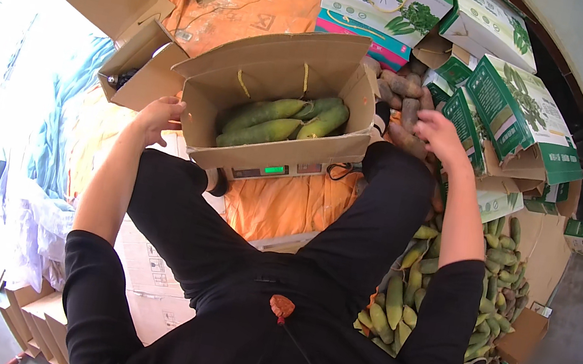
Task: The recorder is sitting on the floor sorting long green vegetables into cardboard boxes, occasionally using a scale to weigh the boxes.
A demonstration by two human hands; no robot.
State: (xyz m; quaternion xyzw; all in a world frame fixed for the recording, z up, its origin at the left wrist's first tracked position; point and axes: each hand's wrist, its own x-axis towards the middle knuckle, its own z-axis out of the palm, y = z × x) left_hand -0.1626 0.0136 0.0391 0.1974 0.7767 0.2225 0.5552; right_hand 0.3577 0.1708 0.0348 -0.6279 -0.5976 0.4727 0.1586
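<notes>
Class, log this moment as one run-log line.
left hand: grips carton corner | right hand: on brown roots | carton: green radishes, on scale

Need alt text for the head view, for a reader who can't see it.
A seated person in black steadies an open cardboard box of green radishes on a scale with the left hand, while the right hand reaches into a pile of brownish roots. More green radishes are heaped at the right, beside green-and-white cartons.

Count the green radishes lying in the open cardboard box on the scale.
4 visible green radishes in the cardboard box: a long one at front, one behind it at left, one at right, one at back. More may lie hidden underneath.
</notes>
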